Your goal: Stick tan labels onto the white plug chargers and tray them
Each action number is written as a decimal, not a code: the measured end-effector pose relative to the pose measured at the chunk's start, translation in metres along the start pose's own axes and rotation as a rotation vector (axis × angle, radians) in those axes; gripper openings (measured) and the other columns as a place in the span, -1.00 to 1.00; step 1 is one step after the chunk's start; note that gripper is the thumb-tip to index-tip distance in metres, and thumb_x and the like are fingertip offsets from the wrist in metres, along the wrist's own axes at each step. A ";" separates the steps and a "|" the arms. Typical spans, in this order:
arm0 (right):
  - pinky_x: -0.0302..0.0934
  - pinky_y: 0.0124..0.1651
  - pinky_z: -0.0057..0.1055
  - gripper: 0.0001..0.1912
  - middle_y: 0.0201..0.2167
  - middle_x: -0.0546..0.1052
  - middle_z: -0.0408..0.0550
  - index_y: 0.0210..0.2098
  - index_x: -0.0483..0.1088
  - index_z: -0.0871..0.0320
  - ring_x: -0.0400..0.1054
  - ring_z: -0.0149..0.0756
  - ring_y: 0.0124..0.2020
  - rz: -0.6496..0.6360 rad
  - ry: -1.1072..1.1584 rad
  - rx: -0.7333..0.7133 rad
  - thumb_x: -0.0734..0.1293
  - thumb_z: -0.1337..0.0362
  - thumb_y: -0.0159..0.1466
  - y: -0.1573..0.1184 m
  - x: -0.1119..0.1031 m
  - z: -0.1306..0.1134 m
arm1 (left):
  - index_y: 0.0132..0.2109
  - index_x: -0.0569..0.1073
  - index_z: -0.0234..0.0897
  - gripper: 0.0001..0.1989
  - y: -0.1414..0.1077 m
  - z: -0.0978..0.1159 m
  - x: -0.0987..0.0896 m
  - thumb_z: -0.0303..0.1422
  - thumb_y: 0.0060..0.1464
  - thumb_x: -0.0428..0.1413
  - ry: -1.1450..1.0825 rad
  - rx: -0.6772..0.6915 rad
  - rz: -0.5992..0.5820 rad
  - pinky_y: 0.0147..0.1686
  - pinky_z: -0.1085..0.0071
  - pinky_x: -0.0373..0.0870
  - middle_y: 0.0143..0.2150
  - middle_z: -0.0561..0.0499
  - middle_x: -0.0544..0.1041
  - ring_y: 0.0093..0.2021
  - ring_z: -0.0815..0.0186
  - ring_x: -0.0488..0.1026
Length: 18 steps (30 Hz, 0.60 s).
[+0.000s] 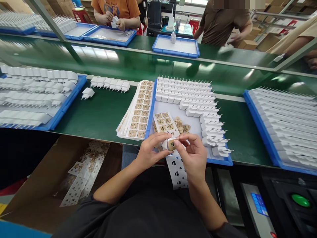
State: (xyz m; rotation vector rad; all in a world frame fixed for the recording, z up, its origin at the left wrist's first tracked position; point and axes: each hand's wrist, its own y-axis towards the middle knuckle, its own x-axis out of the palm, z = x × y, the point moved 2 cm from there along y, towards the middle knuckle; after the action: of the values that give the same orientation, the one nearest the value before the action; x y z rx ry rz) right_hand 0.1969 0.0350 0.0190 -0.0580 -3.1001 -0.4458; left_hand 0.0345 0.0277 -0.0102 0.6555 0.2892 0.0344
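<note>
Between my hands is a white plug-in charger (164,145), with a tan sticker (171,144) on the face turned toward me. My left hand (151,147) grips the charger's body between thumb and fingers. The thumb and fingers of my right hand (193,152) press on the sticker at the charger's edge. Just beyond my hands, a partly used sticker sheet (165,122) lies in a blue tray (151,114); its peeled backing hangs over the front edge. Loose tan pieces (182,125) are heaped beside it. Rows of white chargers (183,91) with pins up fill the tray's back and right.
Left of the tray lies a stack of sticker sheets (138,112). Several chargers (110,83) sit on the green bench (104,112). Charger-filled trays stand left (55,117) and right (262,132). A cardboard box (37,178) with scraps is below. Other people work across the bench.
</note>
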 end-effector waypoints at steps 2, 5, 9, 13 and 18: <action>0.40 -0.13 -0.31 -0.90 -0.29 0.53 -0.15 -0.22 0.49 0.03 0.45 -0.31 -0.23 0.007 -0.036 -0.021 0.47 0.28 0.28 0.000 0.001 0.000 | 0.16 0.51 -0.14 -0.57 0.000 0.000 0.000 -0.31 0.15 0.34 0.003 0.003 -0.001 0.10 0.25 0.55 0.05 -0.11 0.64 0.07 0.16 0.60; 0.40 -0.15 -0.32 -0.90 -0.30 0.53 -0.15 -0.21 0.49 0.02 0.46 -0.32 -0.25 0.009 -0.079 -0.054 0.46 0.29 0.29 -0.001 0.002 -0.001 | 0.15 0.51 -0.15 -0.59 0.001 0.002 0.000 -0.29 0.17 0.32 0.012 0.010 -0.002 0.08 0.24 0.57 0.04 -0.12 0.65 0.06 0.16 0.60; 0.40 -0.18 -0.31 -0.89 -0.31 0.54 -0.16 -0.19 0.48 0.01 0.46 -0.31 -0.27 0.021 -0.167 -0.107 0.44 0.32 0.30 -0.002 0.002 -0.002 | 0.15 0.51 -0.16 -0.60 0.002 0.002 -0.001 -0.28 0.18 0.31 0.032 0.021 0.014 0.07 0.24 0.58 0.03 -0.13 0.65 0.06 0.16 0.60; 0.39 -0.14 -0.19 -0.82 -0.30 0.55 -0.13 -0.18 0.49 -0.01 0.42 -0.24 -0.31 0.050 -0.410 -0.304 0.46 0.37 0.26 -0.004 0.005 -0.006 | 0.15 0.51 -0.16 -0.60 -0.001 0.001 -0.002 -0.27 0.18 0.31 0.068 0.054 0.036 0.04 0.23 0.59 0.02 -0.12 0.65 0.04 0.15 0.62; 0.40 -0.22 -0.27 -0.78 -0.14 0.49 -0.04 -0.11 0.47 -0.02 0.41 -0.22 -0.18 0.080 -0.411 -0.256 0.44 0.35 0.27 0.003 0.001 -0.006 | 0.12 0.51 -0.15 -0.59 -0.005 -0.001 -0.002 -0.31 0.13 0.35 0.059 0.043 0.087 0.06 0.23 0.59 0.03 -0.11 0.64 0.06 0.16 0.60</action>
State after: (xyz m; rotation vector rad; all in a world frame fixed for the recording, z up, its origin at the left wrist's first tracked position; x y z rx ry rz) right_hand 0.1959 0.0357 0.0257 -0.3128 -3.3914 -0.9348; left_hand 0.0324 0.0240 -0.0131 0.7099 0.3190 0.1310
